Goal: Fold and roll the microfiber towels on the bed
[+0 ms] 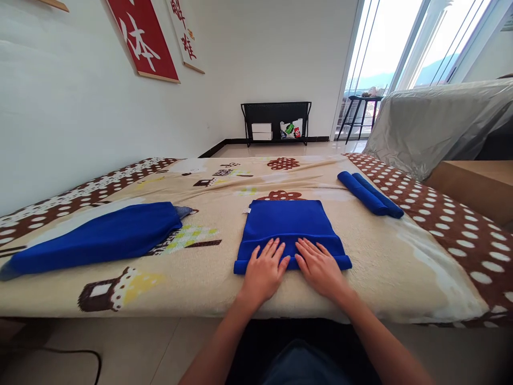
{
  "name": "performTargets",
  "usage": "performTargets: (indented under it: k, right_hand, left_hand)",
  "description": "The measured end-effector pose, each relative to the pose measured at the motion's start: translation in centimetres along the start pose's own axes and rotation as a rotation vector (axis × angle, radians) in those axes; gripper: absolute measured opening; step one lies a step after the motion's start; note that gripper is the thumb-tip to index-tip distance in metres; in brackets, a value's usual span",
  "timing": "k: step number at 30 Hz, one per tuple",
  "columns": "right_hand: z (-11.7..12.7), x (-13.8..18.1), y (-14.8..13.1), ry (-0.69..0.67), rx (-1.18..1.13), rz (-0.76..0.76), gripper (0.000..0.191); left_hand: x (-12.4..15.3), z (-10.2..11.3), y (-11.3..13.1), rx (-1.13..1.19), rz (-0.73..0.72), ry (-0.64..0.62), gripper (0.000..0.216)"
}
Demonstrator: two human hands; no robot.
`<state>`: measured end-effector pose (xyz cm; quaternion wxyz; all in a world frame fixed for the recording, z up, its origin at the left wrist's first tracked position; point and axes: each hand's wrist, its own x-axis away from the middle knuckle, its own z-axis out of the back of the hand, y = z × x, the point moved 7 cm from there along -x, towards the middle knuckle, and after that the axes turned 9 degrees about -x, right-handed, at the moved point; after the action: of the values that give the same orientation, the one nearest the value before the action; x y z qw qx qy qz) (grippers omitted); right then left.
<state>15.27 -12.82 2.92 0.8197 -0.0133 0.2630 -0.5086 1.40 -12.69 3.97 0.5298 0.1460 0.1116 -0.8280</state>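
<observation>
A blue cloth (pixel 287 218) lies spread in front of me, its near edge rolled into a thin tube. My left hand (pixel 265 270) rests flat on the left part of the roll, fingers stretched forward. On the right part lies my right hand (pixel 319 267), palm down with fingers extended. A small white tag sticks out at the cloth's left edge. Two rolled blue cloths (pixel 365 193) sit side by side to the far right. Off to the left lies a folded stack of blue cloth (pixel 100 233) with a greyish piece showing at its end.
The patterned blanket (pixel 208 291) covers a bed with its near edge just before me. Beyond stand a black rack (pixel 276 115), a stool (pixel 360 109) and a plastic-covered piece of furniture (pixel 436 117). A cardboard box (pixel 468 187) stands at right; a black cable (pixel 86 352) lies on the floor.
</observation>
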Motion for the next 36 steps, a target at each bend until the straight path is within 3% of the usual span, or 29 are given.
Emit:
performTargets:
  k: [4, 8, 12, 15, 19, 23, 31, 36]
  right_hand:
    - [1.3, 1.5, 5.0, 0.065, 0.058, -0.109, 0.049]
    - [2.6, 3.7, 8.1, 0.092, 0.105, -0.128, 0.048]
    - [4.2, 5.2, 8.8, 0.198, 0.161, -0.037, 0.043]
    - [5.3, 6.2, 8.8, 0.237, 0.119, 0.046, 0.03]
    - [5.5, 7.5, 9.6, 0.102, 0.032, 0.073, 0.023]
    - [5.3, 7.9, 10.6, -0.007, -0.037, 0.023, 0.033]
    - [4.8, 6.3, 12.0, 0.009, -0.15, -0.064, 0.025]
    - [5.0, 6.4, 12.0, 0.059, -0.15, -0.031, 0.021]
  left_hand:
    - [1.4, -0.1, -5.6, -0.044, 0.153, -0.005, 0.048]
    - [3.1, 0.1, -8.9, -0.039, 0.128, -0.032, 0.043]
    - [4.7, 2.0, -9.7, -0.07, 0.1, 0.135, 0.039]
    - [6.3, 3.5, -9.6, -0.083, 0.053, 0.266, 0.025]
    - [7.8, 3.5, -9.7, -0.033, -0.074, 0.184, 0.024]
    - [8.3, 3.0, -10.7, 0.041, -0.081, 0.083, 0.034]
    - [6.9, 2.2, -11.7, 0.104, 0.015, 0.078, 0.022]
    - [7.1, 2.3, -11.8, 0.117, 0.014, 0.091, 0.017]
